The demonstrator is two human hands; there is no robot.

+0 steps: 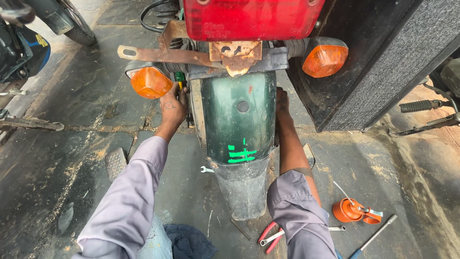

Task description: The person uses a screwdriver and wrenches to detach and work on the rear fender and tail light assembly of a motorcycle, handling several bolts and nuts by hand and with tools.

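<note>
The left hand (173, 106) closes its fingers (181, 95) around a green-and-yellow-handled screwdriver (179, 79) tucked just beside the dark green rear mudguard (238, 115) of a motorcycle, below the left orange indicator (150, 82). The right hand (281, 101) reaches behind the mudguard's opposite edge, its fingers out of sight, so whether they are spread or gripping something cannot be told. Both forearms, in grey rolled sleeves, flank the mudguard, which hangs under a red tail lamp (251, 18) and a rusted bracket (165, 54), with a second orange indicator (325, 60) to the right. On the stained concrete floor (72, 158) lie a small spanner (207, 169), red-handled pliers (267, 236), an orange oil can (352, 211) and a long socket wrench (373, 235). The screwdriver looks liable to slip off its fastener, judging by the rust on the bracket, and the tip could gouge the paint or the knuckles. The fastener itself is hidden behind the hand, the wheel is masked by the mudguard, and the neighbouring motorcycles are cut off by the frame's edges.
</note>
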